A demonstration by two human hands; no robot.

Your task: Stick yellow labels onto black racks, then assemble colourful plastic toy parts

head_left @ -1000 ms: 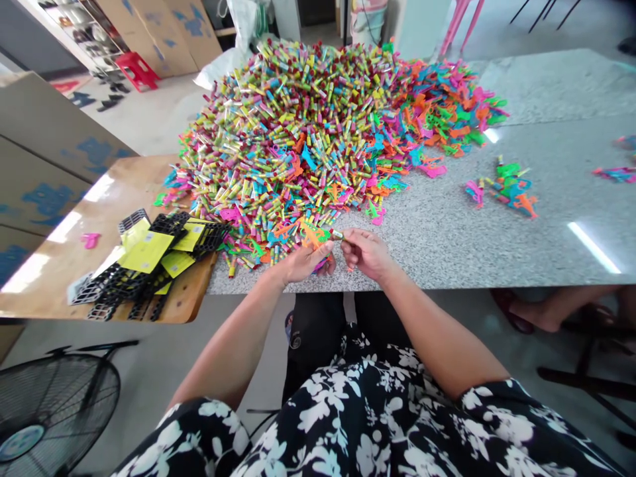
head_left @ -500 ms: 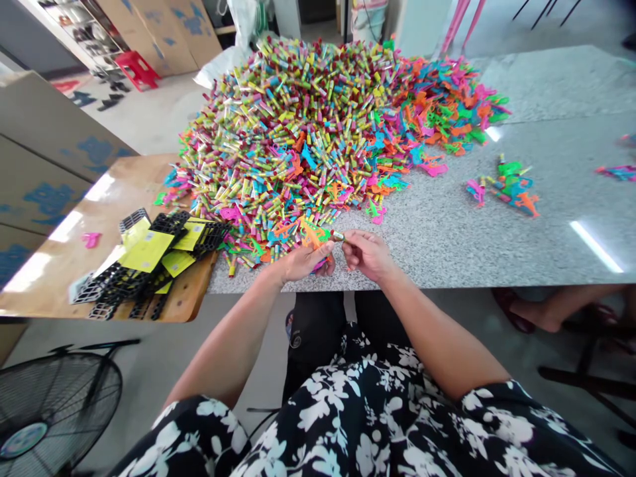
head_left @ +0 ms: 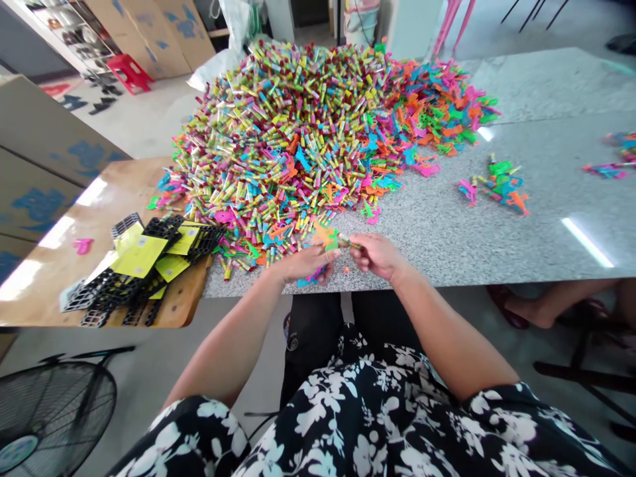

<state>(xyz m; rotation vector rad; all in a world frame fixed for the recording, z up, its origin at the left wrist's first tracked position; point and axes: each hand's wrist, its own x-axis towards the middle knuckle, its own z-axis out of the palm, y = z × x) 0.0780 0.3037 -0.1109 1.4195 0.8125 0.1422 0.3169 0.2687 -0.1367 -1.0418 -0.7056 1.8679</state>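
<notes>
My left hand (head_left: pixel 307 260) is closed on a few flat plastic toy pistols, an orange-and-green one (head_left: pixel 325 234) sticking out above the thumb. Below its fingers pokes a pink and blue piece (head_left: pixel 312 275), partly hidden by the palm. Close on the right, my right hand (head_left: pixel 378 254) pinches a small printed tube (head_left: pixel 344 240), which points at the green end of the toy pistol; whether the two touch I cannot tell. Just beyond both hands rises a large heap of small tubes with dark red ends (head_left: pixel 278 126), with bright plastic toy pistols (head_left: pixel 437 112) mixed in at its right.
Black plastic racks with yellow cards (head_left: pixel 144 255) lie on the wooden table (head_left: pixel 114 199) to the left, near a pink piece (head_left: pixel 82 246). A small group of joined pieces (head_left: pixel 504 185) rests on the granite tabletop (head_left: pixel 541 245). A black fan (head_left: pixel 54 411) stands lower left. Another person's foot (head_left: pixel 529 310) shows at right.
My right hand has drawn slightly right with the tube, widening the gap between the hands. The toy pistol in my left hand has tilted and blurs. The whole view has shifted slightly.
</notes>
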